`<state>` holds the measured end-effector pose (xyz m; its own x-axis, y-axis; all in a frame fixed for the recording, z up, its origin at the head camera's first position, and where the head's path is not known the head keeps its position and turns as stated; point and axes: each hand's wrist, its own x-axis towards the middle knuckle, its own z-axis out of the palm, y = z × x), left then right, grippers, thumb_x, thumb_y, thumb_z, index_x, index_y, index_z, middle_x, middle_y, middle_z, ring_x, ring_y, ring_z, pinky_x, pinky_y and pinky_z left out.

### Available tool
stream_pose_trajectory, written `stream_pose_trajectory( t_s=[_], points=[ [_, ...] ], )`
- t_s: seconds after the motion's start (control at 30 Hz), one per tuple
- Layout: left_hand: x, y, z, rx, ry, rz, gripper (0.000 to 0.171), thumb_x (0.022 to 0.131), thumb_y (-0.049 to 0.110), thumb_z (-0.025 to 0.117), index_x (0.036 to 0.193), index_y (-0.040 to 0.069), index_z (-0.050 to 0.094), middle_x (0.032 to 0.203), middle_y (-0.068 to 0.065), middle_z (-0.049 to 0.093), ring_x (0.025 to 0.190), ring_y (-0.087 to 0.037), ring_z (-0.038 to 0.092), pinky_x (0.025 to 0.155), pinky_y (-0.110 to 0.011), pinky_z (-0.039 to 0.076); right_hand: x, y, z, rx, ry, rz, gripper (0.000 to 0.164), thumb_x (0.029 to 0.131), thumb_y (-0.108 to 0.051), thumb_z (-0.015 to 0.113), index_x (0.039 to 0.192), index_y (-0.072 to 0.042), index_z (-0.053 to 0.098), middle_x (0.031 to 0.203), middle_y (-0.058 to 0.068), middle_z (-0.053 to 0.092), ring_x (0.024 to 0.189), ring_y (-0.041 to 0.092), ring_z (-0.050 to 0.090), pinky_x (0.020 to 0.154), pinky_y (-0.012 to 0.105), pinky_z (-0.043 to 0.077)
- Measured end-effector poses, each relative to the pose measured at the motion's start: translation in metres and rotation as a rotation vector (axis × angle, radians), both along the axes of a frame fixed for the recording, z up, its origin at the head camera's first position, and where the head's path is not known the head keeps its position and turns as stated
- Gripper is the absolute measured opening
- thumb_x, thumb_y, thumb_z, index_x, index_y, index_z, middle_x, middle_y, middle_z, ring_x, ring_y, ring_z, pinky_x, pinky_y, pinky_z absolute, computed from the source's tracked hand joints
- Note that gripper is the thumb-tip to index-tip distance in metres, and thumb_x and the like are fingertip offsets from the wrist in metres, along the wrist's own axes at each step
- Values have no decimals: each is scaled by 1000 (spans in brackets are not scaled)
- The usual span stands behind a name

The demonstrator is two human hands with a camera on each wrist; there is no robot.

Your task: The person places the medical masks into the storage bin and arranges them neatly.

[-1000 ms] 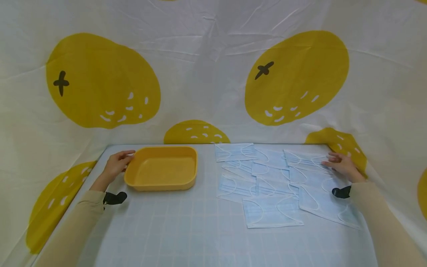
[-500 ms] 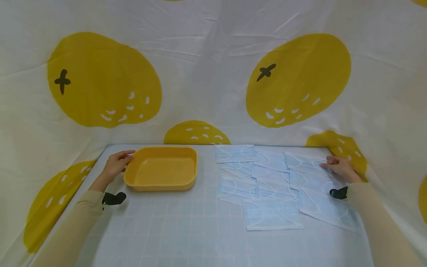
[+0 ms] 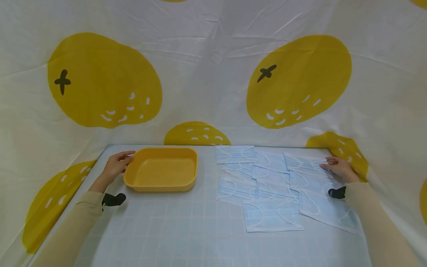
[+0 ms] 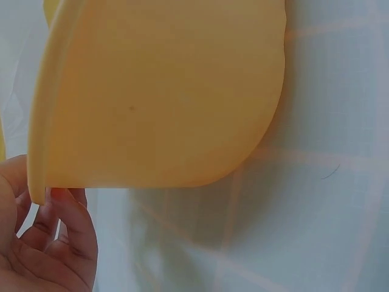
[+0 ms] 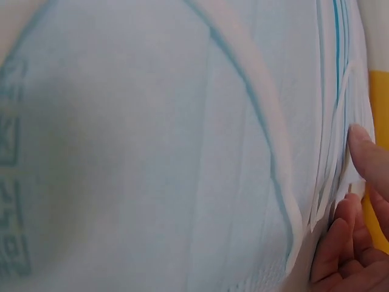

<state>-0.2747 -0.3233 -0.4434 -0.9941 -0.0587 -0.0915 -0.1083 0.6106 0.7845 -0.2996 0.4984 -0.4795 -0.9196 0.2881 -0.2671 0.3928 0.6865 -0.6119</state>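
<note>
Head view faces forward, downward; up close, left wrist shares tray [image 3: 160,172], right masks [image 3: 271,185].

plastic-looking tray [image 3: 163,174]: smooth, satin sheen. disposable face masks [image 3: 271,217]: matt, pleated non-woven cloth. ear loops [image 5: 278,137]: matt cord. backdrop sheet [image 3: 203,92]: creased, faintly glossy.

L grip [image 4: 48,243] holding yel. tray [image 4: 164,103] at one edge, pale tabletop [image 4: 310,225] w/ pinkish gridlines [image 4: 316,158]

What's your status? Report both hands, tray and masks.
Left hand grips yellow tray, left end. Right hand pinches back-right mask, right end. Other masks crowd its left and near sides; may snag.
</note>
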Motion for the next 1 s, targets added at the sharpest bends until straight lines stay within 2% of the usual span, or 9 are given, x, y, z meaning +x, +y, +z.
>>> stream_pose_trajectory(
  t_s=[0.13, 0.3, 0.5, 0.67, 0.87, 0.93, 1.0],
  points=[
    [0, 0, 1, -1, 4, -2, 51, 102, 32, 44, 142, 0, 44, 123, -27, 55, 73, 0, 55, 64, -20, 53, 1, -2, -1, 6, 20, -27, 78, 89, -44, 65, 140, 8, 35, 132, 34, 41, 113, 44, 41, 106, 59, 34],
    [1, 0, 0, -2, -10, -4, 51, 103, 33, 42, 143, 2, 42, 126, -27, 54, 76, -4, 56, 65, -20, 53, 1, -5, -3, 9, 50, -63, 65, 92, -36, 63, 134, 8, 41, 125, 32, 48, 105, 40, 47, 99, 53, 42],
    [2, -1, -1, 4, -10, 1, 52, 103, 34, 43, 143, 2, 42, 126, -28, 53, 76, -3, 56, 65, -20, 54, 4, -7, -2, 14, 100, -48, 49, 97, -26, 56, 130, 9, 47, 124, 31, 52, 101, 36, 52, 96, 50, 47],
    [1, -1, -1, 20, 0, 2, 52, 102, 34, 44, 143, 1, 42, 125, -28, 54, 73, -2, 55, 64, -20, 54, 8, -7, 4, 35, 144, 13, 48, 99, -27, 54, 131, 9, 50, 125, 33, 53, 100, 34, 54, 89, 46, 51],
    [2, -1, -1, 28, -4, -2, 52, 103, 34, 43, 143, 1, 42, 127, -29, 53, 73, -3, 56, 65, -19, 54, 13, -11, 14, 33, 143, 18, 51, 98, -28, 54, 131, 10, 50, 127, 33, 53, 100, 33, 58, 98, 52, 46],
    [2, -1, -1, 32, -2, -3, 52, 103, 34, 43, 143, 1, 42, 126, -29, 53, 73, -3, 56, 65, -19, 54, 15, -13, 16, 30, 145, 22, 52, 98, -29, 55, 131, 11, 50, 127, 33, 53, 97, 31, 59, 93, 48, 50],
    [2, -1, -1, 34, -1, -2, 52, 103, 34, 43, 143, 1, 42, 126, -29, 53, 72, -2, 56, 64, -19, 54, 16, -14, 18, 28, 146, 29, 52, 98, -30, 54, 131, 10, 50, 126, 33, 54, 92, 26, 60, 82, 34, 56]
  ],
)
